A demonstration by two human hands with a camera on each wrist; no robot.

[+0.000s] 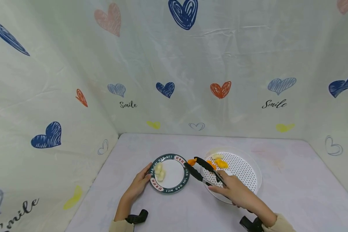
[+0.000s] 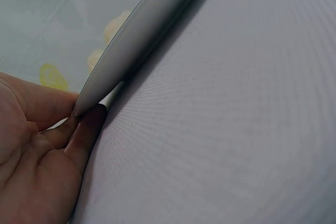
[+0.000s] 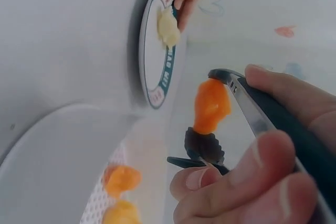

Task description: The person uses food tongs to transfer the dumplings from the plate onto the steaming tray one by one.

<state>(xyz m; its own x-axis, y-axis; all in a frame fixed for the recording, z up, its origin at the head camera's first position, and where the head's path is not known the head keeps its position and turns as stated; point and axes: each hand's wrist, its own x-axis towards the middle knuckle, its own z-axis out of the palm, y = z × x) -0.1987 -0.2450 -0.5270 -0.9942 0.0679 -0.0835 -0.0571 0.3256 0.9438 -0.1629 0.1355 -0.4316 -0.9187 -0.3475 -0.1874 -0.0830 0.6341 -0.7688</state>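
My left hand (image 1: 138, 186) pinches the left rim of a round plate (image 1: 174, 174) with a dark green lettered border. In the left wrist view, fingers reach under the plate's edge (image 2: 134, 40). Pale, dumpling-shaped pieces (image 1: 160, 172) lie on the plate's left side. Black-tipped tongs (image 1: 205, 163) are held in my right hand (image 1: 235, 188). Between their tips is an orange dumpling-shaped piece (image 3: 211, 106), close to the plate's right rim. Beneath the right hand and tongs stands a white perforated round tray (image 1: 245, 166), partly hidden by them.
On the tray lie a yellow piece (image 1: 221, 163), another orange piece (image 3: 122, 180) and a pale piece (image 1: 217, 156). A white-covered table (image 1: 150, 143) carries everything. Behind and to the left hangs a heart-printed curtain (image 1: 145, 58).
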